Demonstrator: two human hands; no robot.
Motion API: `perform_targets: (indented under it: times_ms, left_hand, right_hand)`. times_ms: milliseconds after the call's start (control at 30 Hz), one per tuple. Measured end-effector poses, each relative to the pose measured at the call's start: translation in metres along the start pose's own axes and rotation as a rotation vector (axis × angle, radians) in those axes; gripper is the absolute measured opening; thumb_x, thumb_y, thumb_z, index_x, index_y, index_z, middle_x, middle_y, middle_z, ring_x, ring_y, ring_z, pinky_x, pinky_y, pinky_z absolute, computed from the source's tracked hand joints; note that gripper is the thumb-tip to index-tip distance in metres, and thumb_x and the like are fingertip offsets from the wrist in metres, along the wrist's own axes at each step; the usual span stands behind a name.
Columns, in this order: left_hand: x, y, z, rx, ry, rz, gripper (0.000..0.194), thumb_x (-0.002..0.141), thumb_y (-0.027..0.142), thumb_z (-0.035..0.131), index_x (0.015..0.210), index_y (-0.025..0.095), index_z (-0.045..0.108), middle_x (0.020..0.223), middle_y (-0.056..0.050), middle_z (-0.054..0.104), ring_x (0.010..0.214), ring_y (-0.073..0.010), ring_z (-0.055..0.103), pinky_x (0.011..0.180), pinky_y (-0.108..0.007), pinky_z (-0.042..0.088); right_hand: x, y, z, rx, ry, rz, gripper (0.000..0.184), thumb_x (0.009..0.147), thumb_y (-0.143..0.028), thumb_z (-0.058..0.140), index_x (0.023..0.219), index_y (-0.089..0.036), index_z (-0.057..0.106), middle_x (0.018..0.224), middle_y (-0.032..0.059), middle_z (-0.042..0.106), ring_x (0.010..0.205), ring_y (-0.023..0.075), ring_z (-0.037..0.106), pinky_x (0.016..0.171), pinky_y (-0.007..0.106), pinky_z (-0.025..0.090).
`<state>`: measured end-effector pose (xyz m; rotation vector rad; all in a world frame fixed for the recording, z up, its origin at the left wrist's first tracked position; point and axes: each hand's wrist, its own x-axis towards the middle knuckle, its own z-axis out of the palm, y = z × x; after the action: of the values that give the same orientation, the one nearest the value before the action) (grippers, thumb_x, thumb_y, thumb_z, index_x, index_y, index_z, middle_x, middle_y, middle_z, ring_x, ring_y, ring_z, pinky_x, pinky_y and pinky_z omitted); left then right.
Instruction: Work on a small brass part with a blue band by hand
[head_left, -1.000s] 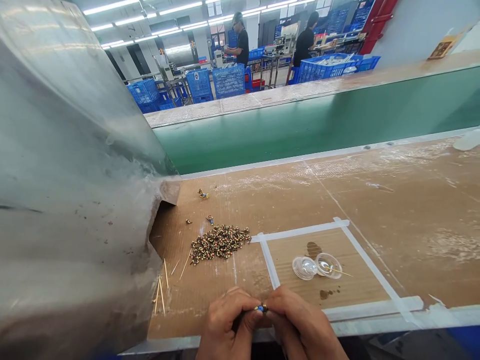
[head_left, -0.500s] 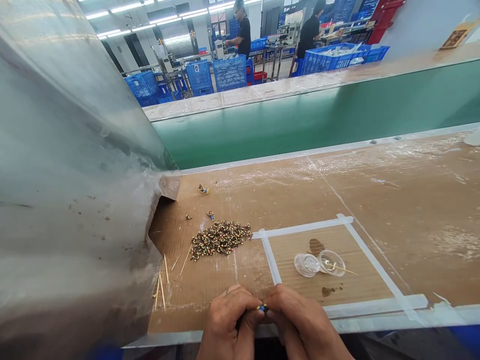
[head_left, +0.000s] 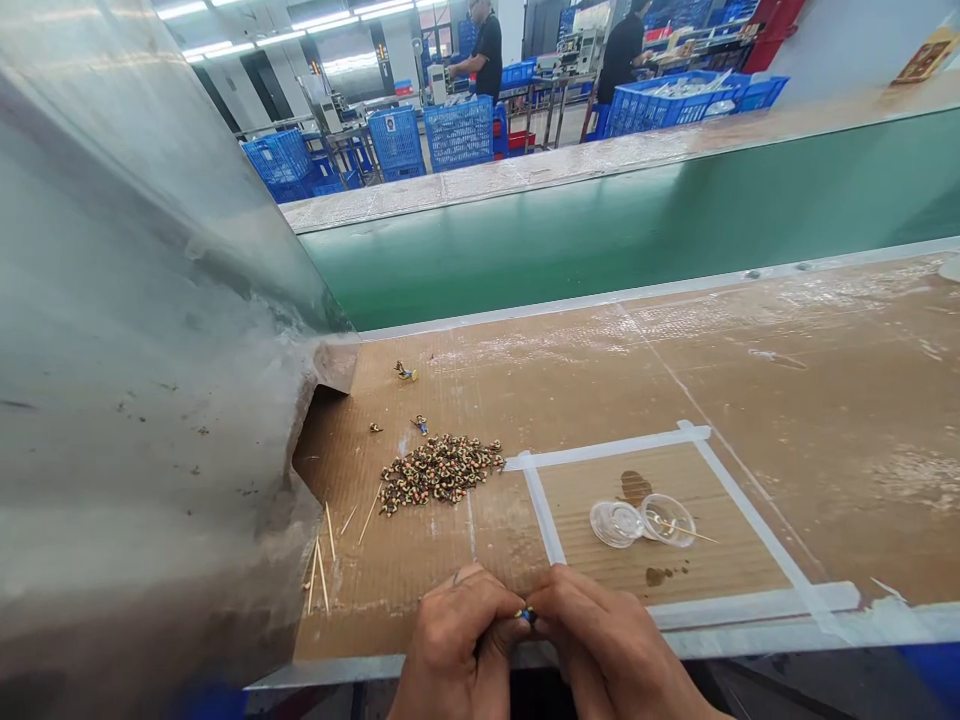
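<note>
At the front edge of the table, my left hand (head_left: 466,632) and my right hand (head_left: 600,632) meet fingertip to fingertip. Both are closed in a pinch on one small figurine (head_left: 527,615), of which only blue, yellow and dark bits show between the fingers. Beyond my left hand lies a heap of tiny painted pieces (head_left: 439,470), dark with cream and red spots. Past the heap are a loose blue figurine (head_left: 420,425) and another one with a yellow base (head_left: 406,372). A clear plastic cup (head_left: 670,521) with a toothpick (head_left: 697,535) in it stands beyond my right hand.
The cup's lid (head_left: 616,524) lies inside a square of white tape (head_left: 615,448), near dark wet stains. Several toothpicks (head_left: 322,570) lie at left, beside a large metal housing (head_left: 150,400). A green conveyor belt (head_left: 600,240) runs behind. Two people work beyond blue crates (head_left: 459,135).
The view has shifted slightly. Both hands stay in place around the figurine, which seems turned a little between the fingertips.
</note>
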<state>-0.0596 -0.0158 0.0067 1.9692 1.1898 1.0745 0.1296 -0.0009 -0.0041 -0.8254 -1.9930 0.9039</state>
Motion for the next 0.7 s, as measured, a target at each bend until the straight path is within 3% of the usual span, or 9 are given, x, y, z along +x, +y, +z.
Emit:
perform_targets:
  times_ms: [333, 700]
  left_hand:
    - [0.0019, 0.0034, -0.0031, 0.042, -0.045, -0.017, 0.016, 0.096, 0.008, 0.053, 0.089, 0.022, 0.057, 0.072, 0.002, 0.063, 0.066, -0.0138, 0.058, 0.062, -0.026, 0.042]
    - [0.0067, 0.0022, -0.0080, 0.055, -0.096, -0.012, 0.016, 0.096, 0.009, 0.054, 0.089, 0.022, 0.058, 0.072, 0.001, 0.062, 0.065, -0.0145, 0.059, 0.061, -0.027, 0.042]
  right_hand:
    - [0.0082, -0.0066, -0.0008, -0.014, 0.051, -0.025, 0.030, 0.092, 0.001, 0.036, 0.095, -0.024, 0.052, 0.076, -0.0025, 0.055, 0.061, 0.0128, 0.050, 0.055, 0.024, 0.036]
    - [0.0054, -0.0023, -0.0019, -0.001, -0.007, 0.042, 0.024, 0.091, -0.005, 0.037, 0.086, -0.024, 0.050, 0.074, -0.0009, 0.057, 0.061, 0.0142, 0.053, 0.056, 0.026, 0.036]
